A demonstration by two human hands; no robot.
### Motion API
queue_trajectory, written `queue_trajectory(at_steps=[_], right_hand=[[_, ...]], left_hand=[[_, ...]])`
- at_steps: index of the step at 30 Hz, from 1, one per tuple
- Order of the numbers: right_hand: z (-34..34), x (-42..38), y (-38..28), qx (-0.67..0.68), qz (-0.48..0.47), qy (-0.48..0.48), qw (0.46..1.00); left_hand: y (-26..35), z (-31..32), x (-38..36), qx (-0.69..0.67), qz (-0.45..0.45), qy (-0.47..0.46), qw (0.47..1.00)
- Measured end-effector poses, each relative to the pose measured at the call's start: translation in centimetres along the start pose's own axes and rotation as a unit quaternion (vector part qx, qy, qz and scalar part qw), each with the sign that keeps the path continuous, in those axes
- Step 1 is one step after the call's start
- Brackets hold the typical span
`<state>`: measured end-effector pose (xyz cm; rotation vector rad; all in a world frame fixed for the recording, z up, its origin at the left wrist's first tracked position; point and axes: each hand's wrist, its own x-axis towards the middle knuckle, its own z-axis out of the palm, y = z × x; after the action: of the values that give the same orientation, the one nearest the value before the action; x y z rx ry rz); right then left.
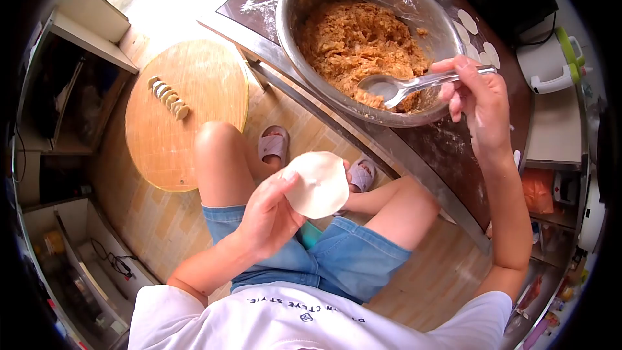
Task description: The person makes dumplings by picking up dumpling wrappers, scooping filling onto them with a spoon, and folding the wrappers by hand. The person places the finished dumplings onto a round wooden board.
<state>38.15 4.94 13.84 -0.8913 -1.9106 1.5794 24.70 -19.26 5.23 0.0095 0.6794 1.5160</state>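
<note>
My left hand [269, 210] holds a round, flat dough wrapper [317, 185] over my lap, its thumb on the near edge. In my right hand [479, 94] is the handle of a metal spoon [411, 84], gripped between thumb and fingers. The spoon's bowl rests at the near side of an orange-brown minced filling [363, 39], with some filling at its tip. A large metal bowl [295, 58] contains the filling, and clear plastic film lies on its far rim.
The dark table [414, 139] bears the bowl, scattered flour [262, 0] and several loose wrappers [489, 55]. On the left, a round wooden board [188, 71] holds a row of dumplings [168, 98]. A white-and-green appliance [557, 65] stands right; open shelves [84, 240] stand lower left.
</note>
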Motion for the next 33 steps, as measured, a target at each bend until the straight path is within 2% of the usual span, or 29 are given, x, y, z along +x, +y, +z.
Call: queue_trajectory(at_steps=[3,6,9,10,12,13,14,15,17,18,20,22,24,26,28,30,33], right_hand=[[-1.1,-1.1,-0.5,0.125,0.019,0.027,0.992],[-0.6,-3.2,-1.1,0.244,0.033,0.021,0.969],[1.5,-5.7,-0.5,0.353,0.073,0.001,0.933],[2.3,-6.6,-0.2,0.331,0.083,0.012,0.940],[3.1,-8.2,0.9,0.238,0.037,0.021,0.970],[3.0,-9.0,1.4,0.163,-0.035,0.020,0.986],[2.6,-9.5,1.9,0.057,-0.151,0.007,0.987],[2.0,-9.6,1.8,-0.053,-0.275,-0.024,0.960],[1.3,-9.5,0.6,-0.245,-0.482,-0.079,0.837],[1.1,-9.9,0.4,-0.318,-0.514,-0.087,0.792],[1.4,-10.4,0.2,-0.382,-0.566,-0.109,0.722],[1.4,-10.4,0.0,-0.399,-0.591,-0.162,0.682],[1.3,-10.5,-0.4,-0.359,-0.569,-0.152,0.724],[1.1,-10.7,-1.6,-0.258,-0.487,-0.074,0.831],[1.6,-10.7,-2.2,-0.144,-0.321,0.004,0.936],[1.7,-10.5,-2.5,-0.054,-0.183,0.078,0.978],[1.0,-9.8,-3.0,0.032,-0.084,-0.001,0.996]], left_hand=[[1.4,3.1,-0.5,-0.037,0.066,-0.040,0.996],[2.3,6.5,-0.3,-0.101,0.093,-0.071,0.988],[2.1,7.3,-0.1,-0.212,0.038,-0.059,0.975],[1.9,7.4,0.1,-0.240,0.036,-0.084,0.966],[1.9,7.5,-0.1,-0.244,0.038,-0.080,0.966],[1.8,7.1,-0.1,-0.238,0.040,-0.082,0.967],[1.7,6.8,0.0,-0.232,0.043,-0.085,0.968],[1.8,6.4,-0.1,-0.228,0.038,-0.099,0.968],[1.9,6.2,-0.3,-0.231,0.040,-0.101,0.967],[2.0,6.1,-0.4,-0.232,0.040,-0.102,0.966],[2.0,5.9,-0.3,-0.213,0.038,-0.098,0.972],[1.7,5.5,0.1,-0.191,0.040,-0.091,0.976],[1.2,4.8,0.4,-0.183,0.036,-0.065,0.980],[1.1,4.8,0.6,-0.169,0.037,-0.058,0.983],[1.3,5.1,0.2,-0.151,0.038,-0.065,0.986],[1.5,4.7,0.2,-0.132,0.042,-0.092,0.986],[1.6,4.5,0.1,-0.120,0.031,-0.113,0.986]])
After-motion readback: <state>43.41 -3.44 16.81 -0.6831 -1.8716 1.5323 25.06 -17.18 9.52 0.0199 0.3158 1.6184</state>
